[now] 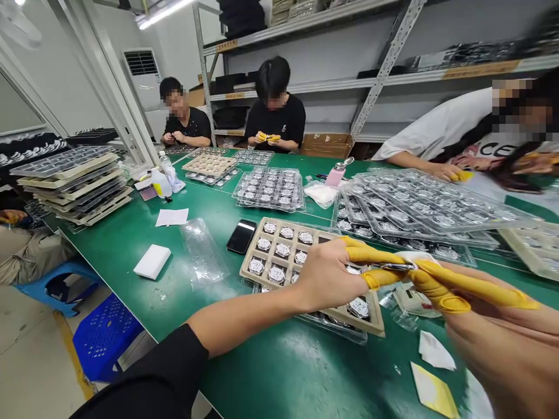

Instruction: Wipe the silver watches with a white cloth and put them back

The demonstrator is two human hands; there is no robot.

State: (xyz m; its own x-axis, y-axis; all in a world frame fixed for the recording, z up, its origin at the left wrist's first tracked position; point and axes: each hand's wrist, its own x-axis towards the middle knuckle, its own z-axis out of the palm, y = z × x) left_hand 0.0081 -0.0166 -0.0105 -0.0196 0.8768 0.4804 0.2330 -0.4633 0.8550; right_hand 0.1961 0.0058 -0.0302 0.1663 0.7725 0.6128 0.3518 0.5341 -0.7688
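Observation:
My left hand (329,274), with yellow finger cots on its fingertips, pinches a metal watch case (393,266) that shows edge-on. On the right, my right hand (463,297), also in yellow finger cots, is closed on a white cloth (417,256) against the other end of the case. Both hands are raised above a beige compartment tray (273,261) of watch cases with white faces. My left hand and forearm hide part of this tray. Clear plastic trays show beneath it.
A phone (241,236), a white block (152,261) and a clear plastic sheet (203,250) lie left of the tray. Stacked clear watch trays (437,201) stand behind my hands. A pink pump bottle (335,174) is farther back. Several co-workers sit around the green table (183,308).

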